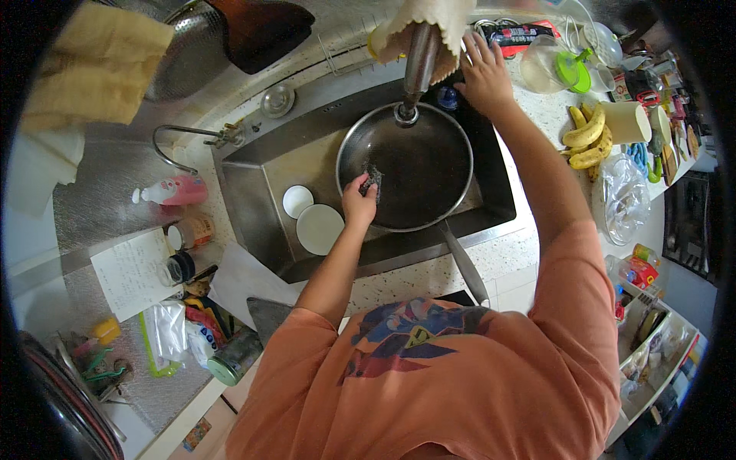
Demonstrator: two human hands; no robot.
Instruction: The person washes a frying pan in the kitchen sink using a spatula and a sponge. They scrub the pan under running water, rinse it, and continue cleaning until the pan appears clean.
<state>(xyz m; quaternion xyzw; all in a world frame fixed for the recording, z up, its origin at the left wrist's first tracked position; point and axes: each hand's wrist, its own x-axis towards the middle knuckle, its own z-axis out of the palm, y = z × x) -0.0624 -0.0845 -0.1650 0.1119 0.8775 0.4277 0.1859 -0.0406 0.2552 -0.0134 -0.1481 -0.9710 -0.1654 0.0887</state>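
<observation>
A large dark frying pan (pixel 420 172) with a metal rim lies in the stainless steel sink (pixel 247 230), its long handle reaching over the front edge. My left hand (pixel 360 202) holds a metal scouring pad (pixel 374 177) against the left part of the pan's inside. Above the pan hangs the faucet spout (pixel 418 63), with a pale scalloped cloth (pixel 402 17) around its upper part. My right hand (pixel 486 77) has its fingers spread beside the spout, at the sink's back right corner; its fingertips' contact is unclear. A small white dish (pixel 298 201) and a larger pale one (pixel 320 230) sit left of the pan.
Bananas (pixel 589 138), a clear jug (pixel 543 63) and a plastic-covered bowl (pixel 622 198) stand on the right counter. On the left are a thin curved tap (pixel 167 152), a pink bottle (pixel 181 190), jars (pixel 192 231), a handwritten sheet (pixel 129 276) and bagged items (pixel 169 333).
</observation>
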